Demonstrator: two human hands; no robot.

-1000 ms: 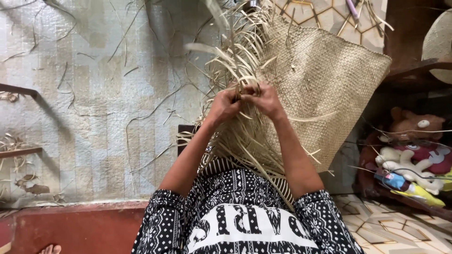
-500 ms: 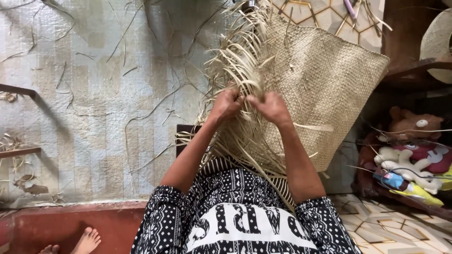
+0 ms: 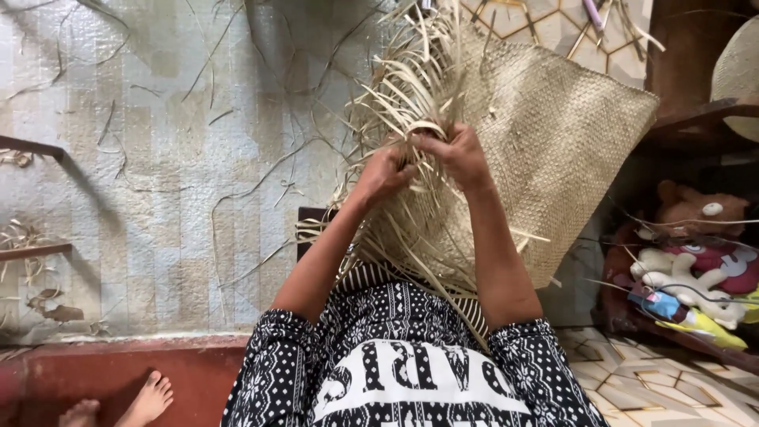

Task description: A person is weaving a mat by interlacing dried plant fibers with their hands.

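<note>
Both hands are up at the loose edge of the mat (image 3: 553, 150), which lies tilted across the person's lap and out over the floor. The left hand (image 3: 385, 171) is curled tight, fingers pinched around a few pale strips (image 3: 411, 103). The right hand (image 3: 458, 154) is closed too, gripping strips right beside it, and the two hands are nearly touching. Unwoven strips fan out above and below them, some trailing down onto the dress (image 3: 411, 364). Stray fibres litter the plastic sheet (image 3: 158, 158) to the left. At right, a low crate (image 3: 632, 320) holds soft toys (image 3: 696, 245), piled together. A bare foot (image 3: 150, 398) shows at the bottom left, on the red step (image 3: 118, 375).
</note>
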